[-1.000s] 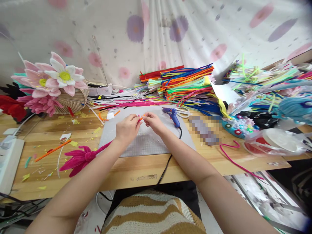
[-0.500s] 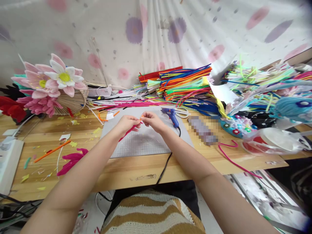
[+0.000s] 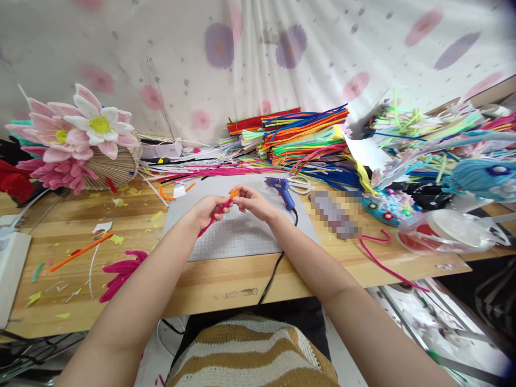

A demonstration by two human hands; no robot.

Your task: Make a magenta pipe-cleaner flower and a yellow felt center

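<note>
Over the grey cutting mat (image 3: 242, 242), both hands meet at one small piece of work. My left hand (image 3: 210, 209) is closed round a magenta pipe cleaner piece (image 3: 206, 228), whose lower end sticks out below the palm. At its upper end, a short orange pipe cleaner tip (image 3: 234, 193) shows between the hands. The thumb and fingers of my right hand (image 3: 250, 202) pinch at this orange part. Beyond the right hand lies a blue glue gun (image 3: 282, 192). A magenta pipe cleaner flower part (image 3: 121, 273) rests on the table, partly behind my left forearm.
Bundles of coloured pipe cleaners (image 3: 306, 134) line the back. Finished pink and white flowers (image 3: 97, 126) stand at left. White-handled scissors (image 3: 300, 185) lie by the glue gun, whose black cord (image 3: 274, 274) crosses the front edge. At right is a clear plastic container (image 3: 443, 231).
The orange tip now shows more, standing up above the fingertips. My left hand has turned slightly around the magenta piece. The whole view has shifted a little.
</note>
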